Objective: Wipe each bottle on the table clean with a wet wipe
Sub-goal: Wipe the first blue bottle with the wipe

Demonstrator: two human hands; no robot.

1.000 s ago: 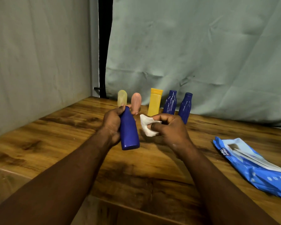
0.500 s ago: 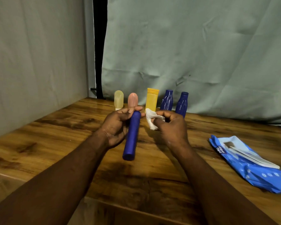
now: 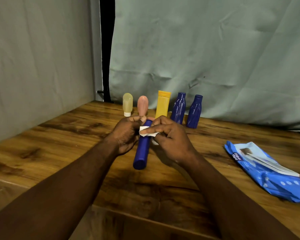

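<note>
Makeshift staged corner: cloth backdrops, wooden table.

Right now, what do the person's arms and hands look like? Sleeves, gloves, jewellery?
Left hand and right hand are bare: no gloves, no rings on the fingers that show. No watch or wristband. Left forearm and right forearm bare to the frame edge, no sleeve in view.

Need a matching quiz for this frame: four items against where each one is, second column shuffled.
Items:
1. long blue bottle
2. white wipe
3. yellow bottle
4. blue wipes pack

Places:
A. lying on the table, on the person's right
B. standing upright in the back row
C. tilted, gripped by the left hand
D. pinched in the right hand, pressed to a bottle

Pairs: 1-C, 2-D, 3-B, 4-A
</note>
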